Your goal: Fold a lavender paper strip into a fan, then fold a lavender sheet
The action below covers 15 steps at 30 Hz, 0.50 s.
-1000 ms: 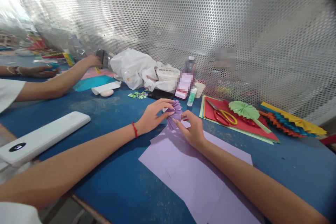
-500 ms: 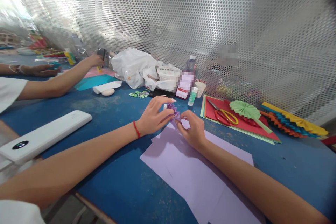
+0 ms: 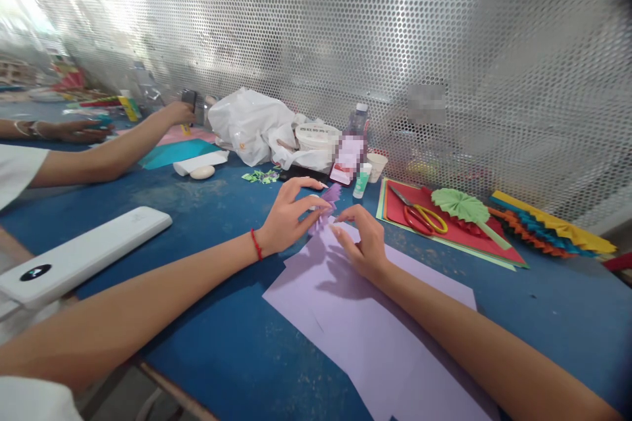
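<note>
My left hand (image 3: 290, 216), with a red string bracelet at its wrist, pinches a small piece of pleated purple paper (image 3: 332, 195) between thumb and fingers. Its folds fan out past the fingertips, and part of it is hidden behind them. My right hand (image 3: 364, 241) is just to the right, thumb and forefinger apart, with no paper visible between them. Beneath both hands lie flat purple paper sheets (image 3: 395, 329). A green-and-white glue stick (image 3: 362, 181) stands beyond my right hand.
Scissors (image 3: 419, 212) and a green paper fan (image 3: 461, 205) rest on coloured sheets at right, beside pleated strips (image 3: 557, 227). A phone (image 3: 348, 158), cup (image 3: 377, 166) and plastic bag (image 3: 251, 122) stand behind. A white power bank (image 3: 93, 253) and another person's arm (image 3: 108, 151) are left.
My right hand's fingers have come off the purple pleated paper and spread a little. The paper has turned in my left hand, its folds now pointing more upward and spread differently.
</note>
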{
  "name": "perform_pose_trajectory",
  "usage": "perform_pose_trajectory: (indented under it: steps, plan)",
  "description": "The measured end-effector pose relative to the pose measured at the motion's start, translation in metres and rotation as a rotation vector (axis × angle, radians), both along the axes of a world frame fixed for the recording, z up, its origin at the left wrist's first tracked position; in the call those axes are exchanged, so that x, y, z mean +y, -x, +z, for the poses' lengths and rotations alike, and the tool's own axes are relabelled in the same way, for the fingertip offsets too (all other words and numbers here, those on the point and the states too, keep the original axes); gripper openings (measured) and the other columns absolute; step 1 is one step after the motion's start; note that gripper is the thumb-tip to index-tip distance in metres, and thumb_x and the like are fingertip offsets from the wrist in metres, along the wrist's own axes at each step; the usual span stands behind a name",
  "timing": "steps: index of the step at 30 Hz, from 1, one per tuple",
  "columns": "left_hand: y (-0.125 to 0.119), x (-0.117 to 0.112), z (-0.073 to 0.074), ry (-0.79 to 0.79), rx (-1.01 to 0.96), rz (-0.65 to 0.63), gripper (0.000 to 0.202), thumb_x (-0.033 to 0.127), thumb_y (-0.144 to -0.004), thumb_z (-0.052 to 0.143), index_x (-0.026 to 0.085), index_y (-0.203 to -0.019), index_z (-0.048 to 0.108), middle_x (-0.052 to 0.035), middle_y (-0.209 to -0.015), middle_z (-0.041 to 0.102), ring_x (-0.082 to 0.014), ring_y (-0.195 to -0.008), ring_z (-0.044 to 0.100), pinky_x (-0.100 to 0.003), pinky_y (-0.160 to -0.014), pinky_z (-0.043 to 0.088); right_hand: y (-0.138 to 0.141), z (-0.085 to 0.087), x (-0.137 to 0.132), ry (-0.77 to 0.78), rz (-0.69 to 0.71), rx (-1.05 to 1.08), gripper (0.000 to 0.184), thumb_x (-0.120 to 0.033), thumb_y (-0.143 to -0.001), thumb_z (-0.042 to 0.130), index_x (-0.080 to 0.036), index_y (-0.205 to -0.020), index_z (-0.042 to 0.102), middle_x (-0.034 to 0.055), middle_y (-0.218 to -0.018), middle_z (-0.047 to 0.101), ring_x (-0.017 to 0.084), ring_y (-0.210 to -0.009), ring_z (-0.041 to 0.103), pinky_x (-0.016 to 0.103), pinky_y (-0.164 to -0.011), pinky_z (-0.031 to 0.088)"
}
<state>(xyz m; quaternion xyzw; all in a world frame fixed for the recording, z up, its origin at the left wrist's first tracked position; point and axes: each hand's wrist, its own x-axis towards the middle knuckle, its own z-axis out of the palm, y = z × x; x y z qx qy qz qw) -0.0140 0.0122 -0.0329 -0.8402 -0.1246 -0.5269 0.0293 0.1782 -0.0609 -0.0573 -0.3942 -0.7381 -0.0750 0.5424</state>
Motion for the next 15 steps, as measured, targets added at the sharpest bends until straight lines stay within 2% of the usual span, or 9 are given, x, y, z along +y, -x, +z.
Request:
perform_pose_trajectory:
  steps: [4,7,11,15]
  plan:
    - [-0.001,0.004,0.002,0.178,-0.008,-0.069,0.009,0.024,-0.097,0.066,0.023,-0.1,0.074,-0.0072,-0.118,0.059,-0.0209,-0.115,0.058,-0.036,-0.103,0.048,0.0,0.0,0.0,0.004,0.033,0.061,0.008,-0.024,-0.102,0.05,-0.023,-0.097,0.057,0.0022,-0.086,0.066,0.017,-0.078,0.066,0.03,-0.075,0.056]
    - [-0.002,0.008,0.002,0.306,-0.012,-0.128,0.011,0.031,-0.096,0.068,0.023,-0.099,0.075,-0.007,-0.116,0.059,-0.0209,-0.113,0.06,-0.036,-0.103,0.048,0.001,-0.002,0.002,-0.008,0.026,0.076,0.004,-0.021,-0.099,0.055,-0.024,-0.102,0.057,0.0025,-0.091,0.067,0.017,-0.082,0.067,0.031,-0.075,0.057]
    - [-0.003,0.012,0.0,0.454,-0.01,-0.198,0.017,0.039,-0.094,0.071,0.022,-0.098,0.075,-0.0072,-0.113,0.061,-0.022,-0.11,0.062,-0.039,-0.104,0.049,0.0,-0.004,0.005,-0.031,-0.005,0.072,0.01,-0.021,-0.097,0.061,-0.023,-0.105,0.056,0.0028,-0.093,0.067,0.018,-0.084,0.066,0.031,-0.076,0.055]
    - [-0.005,0.012,-0.003,0.544,-0.008,-0.253,0.021,0.042,-0.092,0.072,0.022,-0.095,0.075,-0.0078,-0.112,0.062,-0.022,-0.109,0.062,-0.041,-0.105,0.048,0.0,-0.002,0.004,-0.047,-0.036,0.03,0.008,-0.022,-0.096,0.062,-0.023,-0.101,0.056,0.003,-0.091,0.066,0.019,-0.081,0.064,0.03,-0.072,0.052]
